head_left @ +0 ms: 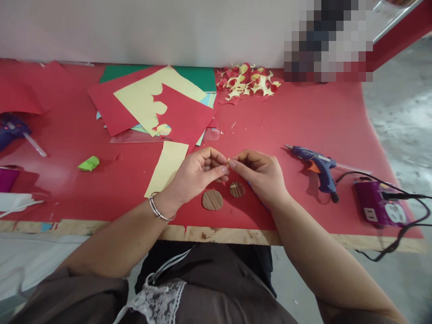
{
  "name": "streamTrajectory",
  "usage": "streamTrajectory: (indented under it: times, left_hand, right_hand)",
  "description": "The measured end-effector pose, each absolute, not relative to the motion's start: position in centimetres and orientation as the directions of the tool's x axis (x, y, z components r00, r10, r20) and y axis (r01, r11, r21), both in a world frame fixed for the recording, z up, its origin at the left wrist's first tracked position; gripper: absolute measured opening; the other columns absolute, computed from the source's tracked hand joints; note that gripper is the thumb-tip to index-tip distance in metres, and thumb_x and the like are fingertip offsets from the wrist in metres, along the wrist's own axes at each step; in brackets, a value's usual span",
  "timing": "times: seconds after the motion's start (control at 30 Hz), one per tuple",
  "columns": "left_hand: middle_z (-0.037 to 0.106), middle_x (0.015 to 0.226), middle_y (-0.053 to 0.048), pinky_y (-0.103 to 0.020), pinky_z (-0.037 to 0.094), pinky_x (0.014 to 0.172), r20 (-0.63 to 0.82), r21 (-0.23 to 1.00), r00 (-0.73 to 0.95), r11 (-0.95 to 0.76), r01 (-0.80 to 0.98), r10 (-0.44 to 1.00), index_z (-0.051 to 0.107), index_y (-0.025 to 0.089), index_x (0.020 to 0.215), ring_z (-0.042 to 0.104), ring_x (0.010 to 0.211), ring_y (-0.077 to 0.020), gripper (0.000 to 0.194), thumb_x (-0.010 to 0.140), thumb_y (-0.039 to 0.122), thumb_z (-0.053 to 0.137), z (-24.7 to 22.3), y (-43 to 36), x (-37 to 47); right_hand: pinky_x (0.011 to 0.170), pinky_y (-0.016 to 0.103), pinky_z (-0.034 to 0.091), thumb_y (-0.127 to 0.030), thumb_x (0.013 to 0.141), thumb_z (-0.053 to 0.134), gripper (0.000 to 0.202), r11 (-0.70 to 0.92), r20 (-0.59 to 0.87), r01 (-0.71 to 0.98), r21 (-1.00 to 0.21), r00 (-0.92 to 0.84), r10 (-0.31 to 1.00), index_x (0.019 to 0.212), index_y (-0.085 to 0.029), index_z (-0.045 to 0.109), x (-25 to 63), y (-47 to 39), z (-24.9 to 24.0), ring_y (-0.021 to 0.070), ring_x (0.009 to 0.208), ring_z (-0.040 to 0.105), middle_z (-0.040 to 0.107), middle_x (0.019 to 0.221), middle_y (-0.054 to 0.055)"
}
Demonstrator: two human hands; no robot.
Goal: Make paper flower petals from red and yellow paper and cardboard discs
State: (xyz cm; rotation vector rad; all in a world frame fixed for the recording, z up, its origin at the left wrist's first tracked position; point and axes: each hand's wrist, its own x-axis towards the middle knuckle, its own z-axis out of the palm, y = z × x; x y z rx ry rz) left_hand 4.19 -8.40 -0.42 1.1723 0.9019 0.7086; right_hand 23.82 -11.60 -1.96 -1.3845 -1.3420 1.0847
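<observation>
My left hand (202,168) and my right hand (258,171) meet above the red tabletop, thumbs and forefingers pinched together. Between the fingertips is a tiny pale yellow piece (228,161), perhaps paper, mostly hidden by the fingers. Below the hands lie two wood-grain discs, a larger one (212,200) and a smaller one (237,190) with a small pale bit on it. A strip of yellow paper (168,164) rests flat beside my left hand, partly under the wrist. Something blue shows a little beneath my right hand.
Cut red paper (185,112) and yellow paper (135,96) overlap at the back. Curled scraps (248,81) are heaped beside them. A blue glue gun (315,164) and a purple box (381,204) with black cables sit at right. Another glue gun (13,128) and a green scrap (89,164) are at left.
</observation>
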Motion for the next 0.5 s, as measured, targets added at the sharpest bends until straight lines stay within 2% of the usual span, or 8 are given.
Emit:
streamTrajectory:
  times: [0.3, 0.5]
  left_hand:
    - [0.074, 0.088, -0.002, -0.023, 0.062, 0.067, -0.247, 0.961, 0.475, 0.277, 0.006, 0.845, 0.066, 0.018, 0.095, 0.078, 0.076, -0.0144, 0.018, 0.088, 0.024, 0.082, -0.36, -8.35, 4.10]
    - [0.075, 0.086, -0.002, -0.018, 0.054, 0.056, -0.282, 0.948, 0.480, 0.317, 0.010, 0.831, 0.067, 0.017, 0.095, 0.078, 0.075, -0.0142, 0.019, 0.088, 0.025, 0.082, -0.24, -8.36, 4.05]
  right_hand:
    - [0.060, 0.030, 0.045, -0.061, 0.084, 0.085, 0.041, -0.027, -0.024, 0.201, -0.979, 0.019, 1.000, 0.084, -0.021, 0.079, 23.88, -11.57, -1.92, 0.0162, 0.065, 0.061, 0.077, 0.078, 0.003]
    - [0.062, 0.030, 0.046, -0.059, 0.084, 0.087, 0.039, -0.028, -0.027, 0.172, -0.985, 0.008, 1.000, 0.084, -0.021, 0.078, 23.89, -11.62, -1.98, 0.0158, 0.066, 0.062, 0.077, 0.079, 0.003]
